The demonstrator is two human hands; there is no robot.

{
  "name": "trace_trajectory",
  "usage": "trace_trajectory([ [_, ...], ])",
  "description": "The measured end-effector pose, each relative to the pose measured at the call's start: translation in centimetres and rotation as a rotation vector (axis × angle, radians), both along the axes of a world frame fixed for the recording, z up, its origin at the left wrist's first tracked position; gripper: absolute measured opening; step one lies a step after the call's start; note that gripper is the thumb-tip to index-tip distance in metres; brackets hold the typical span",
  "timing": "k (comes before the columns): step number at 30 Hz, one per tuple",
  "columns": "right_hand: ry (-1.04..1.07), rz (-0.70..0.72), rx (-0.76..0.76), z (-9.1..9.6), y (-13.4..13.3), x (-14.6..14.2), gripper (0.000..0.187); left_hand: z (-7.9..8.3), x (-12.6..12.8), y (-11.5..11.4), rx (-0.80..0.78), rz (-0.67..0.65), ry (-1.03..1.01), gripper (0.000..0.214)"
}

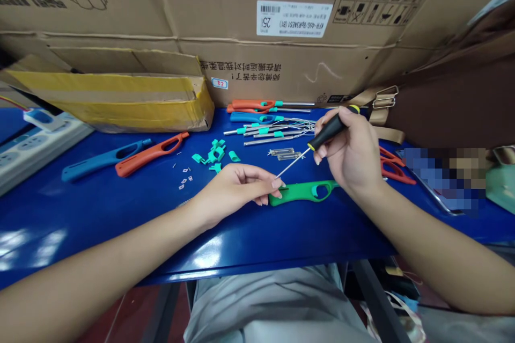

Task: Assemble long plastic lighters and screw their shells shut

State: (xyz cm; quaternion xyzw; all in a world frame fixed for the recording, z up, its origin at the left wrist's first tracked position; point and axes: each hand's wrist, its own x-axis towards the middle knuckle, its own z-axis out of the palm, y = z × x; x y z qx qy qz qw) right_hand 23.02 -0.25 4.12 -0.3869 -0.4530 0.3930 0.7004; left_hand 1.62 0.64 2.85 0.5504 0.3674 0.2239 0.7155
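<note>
A green plastic lighter shell lies flat on the blue table. My left hand pinches its left end, fingers closed on it. My right hand is wrapped round a screwdriver with a black and yellow handle. The thin metal shaft slants down to the left, and its tip sits at the green shell beside my left fingertips.
A blue shell and an orange shell lie at left, teal clips and tiny screws in the middle, metal tubes and more shells behind. Cardboard boxes wall the back; a power strip lies far left, red shells at right.
</note>
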Motion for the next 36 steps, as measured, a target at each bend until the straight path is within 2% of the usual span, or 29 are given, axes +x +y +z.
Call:
trace_trajectory([
  [3, 0.002, -0.008, 0.003, -0.2, 0.1, -0.1, 0.026, -0.1, -0.1, 0.0, 0.003, -0.018, 0.017, 0.01],
  [5, 0.006, -0.01, -0.008, -0.2, 0.1, -0.1, 0.025, -0.3, -0.1, 0.0, 0.075, -0.034, 0.058, 0.012],
  [7, 0.005, -0.019, -0.024, -0.1, 0.1, 0.0, 0.023, -0.7, -0.3, 0.1, 0.235, -0.042, 0.119, 0.013],
  [12, -0.082, -0.14, 0.012, 0.3, 0.3, 0.9, 0.02, -1.2, -0.9, 0.0, 0.769, -0.09, 0.274, 0.015],
  [14, -0.135, -0.156, 0.031, 0.4, 0.4, 1.2, 0.018, -1.2, -1.0, -0.1, 0.906, -0.126, 0.317, 0.016],
  [17, -0.218, -0.114, -0.027, 0.0, 0.6, 1.0, 0.021, -1.2, -1.1, -0.1, 1.011, -0.153, 0.366, 0.015],
  [23, -0.325, -0.01, -0.12, -0.8, 0.4, 0.0, 0.029, -1.3, -1.2, -0.1, 1.022, -0.162, 0.41, 0.014],
  [26, -0.267, -0.019, -0.113, -0.6, 0.4, 0.0, 0.031, -1.5, -1.1, 0.1, 0.987, -0.145, 0.411, 0.016],
  [31, -0.129, -0.02, -0.105, -0.4, 0.5, 0.2, 0.03, -1.7, -1.0, 0.1, 0.856, -0.052, 0.346, 0.038],
  [36, -0.083, -0.008, -0.143, -0.4, 0.6, 0.2, 0.031, -1.7, -0.8, 0.3, 0.717, -0.037, 0.259, 0.024],
])
